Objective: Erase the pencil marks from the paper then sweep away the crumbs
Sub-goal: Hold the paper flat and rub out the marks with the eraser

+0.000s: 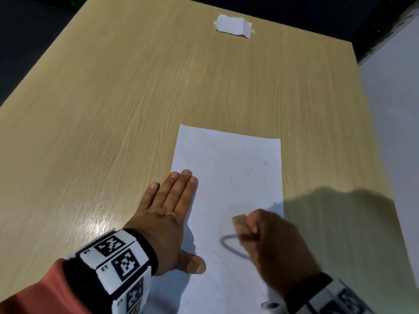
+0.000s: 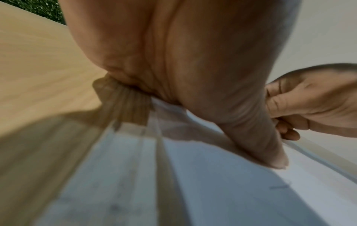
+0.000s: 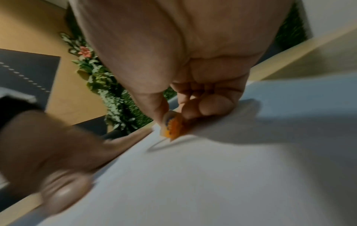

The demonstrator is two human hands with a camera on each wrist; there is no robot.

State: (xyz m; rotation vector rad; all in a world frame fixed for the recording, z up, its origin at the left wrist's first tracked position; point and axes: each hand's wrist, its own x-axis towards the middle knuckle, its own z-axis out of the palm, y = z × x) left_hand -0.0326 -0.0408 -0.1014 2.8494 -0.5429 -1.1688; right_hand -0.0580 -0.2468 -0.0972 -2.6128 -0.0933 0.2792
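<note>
Paper [image 1: 229, 177] lies flat on the table [image 1: 113, 109], long axis running away from the person. Left hand [image 1: 167, 214] presses its left edge with straight fingers. Right hand [image 1: 276, 241] pinches an orange eraser [image 3: 172, 126] on the sheet's pencil mark [image 1: 229, 243].

Paper [image 1: 229, 177]: white sheet, flat on the table.
Pencil marks [image 1: 229, 244]: dark loop near its lower part.
Eraser [image 3: 172, 127]: orange, touching the paper.
Crumbs [image 1: 250, 171]: few, dark, scattered.

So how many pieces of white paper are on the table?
2. A large sheet lies near the person, under both hands. A small folded piece lies at the far edge of the table.
</note>
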